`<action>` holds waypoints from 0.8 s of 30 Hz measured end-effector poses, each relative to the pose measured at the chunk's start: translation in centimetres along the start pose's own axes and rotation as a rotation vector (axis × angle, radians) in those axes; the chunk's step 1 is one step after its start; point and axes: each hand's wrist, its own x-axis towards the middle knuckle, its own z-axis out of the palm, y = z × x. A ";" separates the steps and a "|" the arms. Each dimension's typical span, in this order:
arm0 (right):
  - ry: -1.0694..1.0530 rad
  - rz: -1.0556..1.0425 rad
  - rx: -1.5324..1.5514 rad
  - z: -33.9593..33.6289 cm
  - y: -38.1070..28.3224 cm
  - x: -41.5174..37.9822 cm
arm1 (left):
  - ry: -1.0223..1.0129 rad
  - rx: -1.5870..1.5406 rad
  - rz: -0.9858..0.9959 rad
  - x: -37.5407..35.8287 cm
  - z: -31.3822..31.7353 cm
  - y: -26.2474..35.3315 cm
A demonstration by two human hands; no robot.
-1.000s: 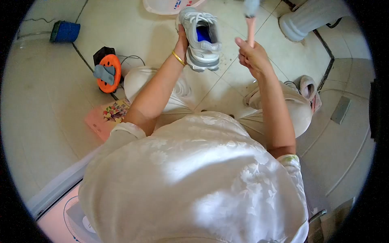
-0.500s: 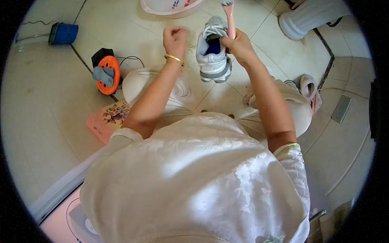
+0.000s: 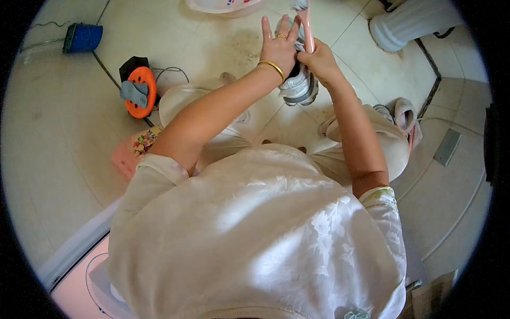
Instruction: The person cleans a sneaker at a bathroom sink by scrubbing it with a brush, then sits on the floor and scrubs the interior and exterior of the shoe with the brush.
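Observation:
A white and grey sneaker (image 3: 298, 89) hangs above the tiled floor, its heel toward me. My right hand (image 3: 320, 61) grips it at the side of the opening and also holds a pink brush (image 3: 306, 26), its bristled head pointing away from me. Over the shoe's left side lies my left hand (image 3: 280, 52), fingers spread, with a ring and a gold bracelet. This hand covers much of the shoe's opening and laces. Whether its fingertips touch the shoe is hard to tell.
A pale basin (image 3: 226, 6) stands at the top. To the left are an orange round object (image 3: 142, 101), a blue box (image 3: 83, 38) and a pink patterned item (image 3: 129, 154). A white pedestal (image 3: 396, 29) and another shoe (image 3: 405, 115) are at the right.
My left hand has moved right from beside the shoe onto it, and its fingers have opened from a curl. The shoe and my right hand have shifted slightly right.

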 end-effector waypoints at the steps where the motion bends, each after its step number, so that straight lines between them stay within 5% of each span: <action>1: 0.000 0.001 0.010 -0.2 0.3 0.0 | 0.007 -0.006 0.010 0.3 0.3 0.2; 8: 0.019 -0.028 -0.019 -1.2 0.3 -1.1 | 0.124 -0.298 -0.004 0.9 3.7 0.7; 12: 0.007 -0.038 0.082 -1.4 -1.0 -1.8 | 0.259 -0.573 -0.185 1.7 3.7 0.2; 16: 0.216 -0.124 0.115 -1.5 -2.2 -3.0 | 0.365 -0.478 0.009 1.6 2.5 -1.4; 18: 0.406 -0.145 0.021 -2.1 -0.5 -2.9 | 0.331 -0.503 -0.048 1.2 1.1 -1.7; 24: 0.332 0.161 0.231 2.2 2.3 -6.2 | -0.121 -0.467 -0.225 2.0 0.5 -1.9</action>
